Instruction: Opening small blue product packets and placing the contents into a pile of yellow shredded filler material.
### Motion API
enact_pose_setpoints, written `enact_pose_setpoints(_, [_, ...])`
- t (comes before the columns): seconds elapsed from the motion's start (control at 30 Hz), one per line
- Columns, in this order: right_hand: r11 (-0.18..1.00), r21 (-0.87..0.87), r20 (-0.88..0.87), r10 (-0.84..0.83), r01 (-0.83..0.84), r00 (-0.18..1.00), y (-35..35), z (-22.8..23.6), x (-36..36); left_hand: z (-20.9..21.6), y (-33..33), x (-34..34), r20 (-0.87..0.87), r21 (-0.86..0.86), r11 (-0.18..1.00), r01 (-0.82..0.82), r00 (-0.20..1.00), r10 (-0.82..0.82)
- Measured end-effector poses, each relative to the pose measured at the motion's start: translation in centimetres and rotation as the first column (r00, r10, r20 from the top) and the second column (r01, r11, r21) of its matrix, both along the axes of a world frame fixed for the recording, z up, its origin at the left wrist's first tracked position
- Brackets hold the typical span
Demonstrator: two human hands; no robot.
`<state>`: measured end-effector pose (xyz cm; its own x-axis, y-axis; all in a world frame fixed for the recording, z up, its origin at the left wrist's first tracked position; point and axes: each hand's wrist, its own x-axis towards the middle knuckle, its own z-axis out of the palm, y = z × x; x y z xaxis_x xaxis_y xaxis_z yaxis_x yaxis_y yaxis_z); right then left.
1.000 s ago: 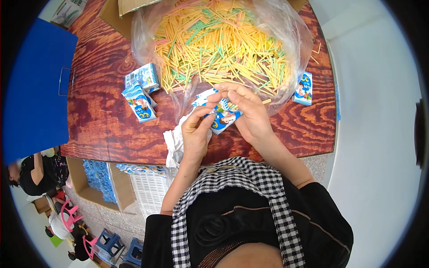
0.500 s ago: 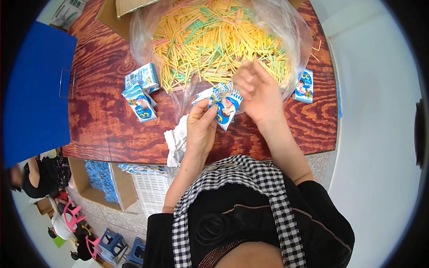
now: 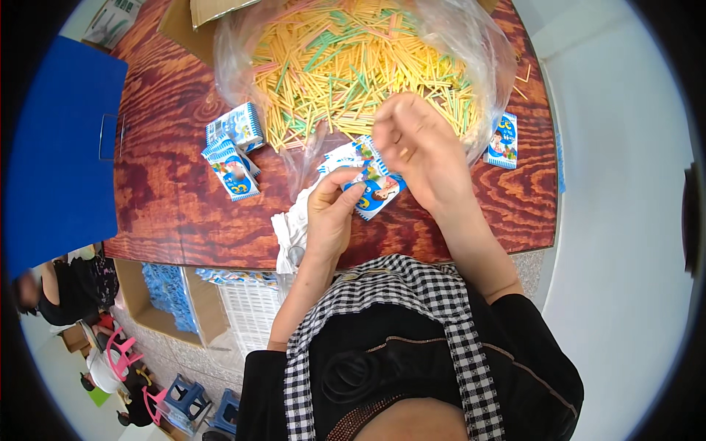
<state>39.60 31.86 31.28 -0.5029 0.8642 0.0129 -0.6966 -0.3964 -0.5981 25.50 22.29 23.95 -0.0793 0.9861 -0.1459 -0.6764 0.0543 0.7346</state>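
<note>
My left hand pinches a small blue-and-white packet by its left end, between thumb and fingers. Just above and right of that packet, my right hand hovers with loosely bent, slightly blurred fingers; nothing shows in them. More of the same packets lie on the table behind my left hand, partly hidden. Beyond both hands, a clear plastic bag lies spread wide, heaped with thin yellow, green and pink sticks. A white cloth lies beside my left wrist.
Several packets are piled on the reddish wooden table at left; another packet lies at right. A cardboard box stands behind. Below the table edge are a blue-filled carton and white crate. People sit at lower left.
The packet in my left hand has tipped over to the right, lying flatter. My right hand has turned, its fingers loosening and shifting slightly left.
</note>
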Motion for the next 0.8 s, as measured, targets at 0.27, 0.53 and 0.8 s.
enact_pose_setpoints(0.27, [0.912, 0.361, 0.582, -0.055, -0.196, 0.811, -2.1, -1.4, 1.2, -0.2, -0.1, -0.4, 0.082, -0.032, 0.999, -0.019, 0.996, 0.022])
enact_pose_setpoints(0.53, [0.946, 0.267, 0.502, 0.025, -0.182, 0.865, -3.1, 0.7, 0.0, 0.6, 0.1, -0.4, 0.081, 0.014, 0.999, 0.051, 0.995, -0.052])
enact_pose_setpoints(0.8, [0.665, 0.641, 0.765, -0.506, -0.385, 0.398, -3.9, 0.4, 0.4, -0.3, -1.0, -1.2, 0.165, -0.018, 1.000, -0.017, 0.986, 0.020])
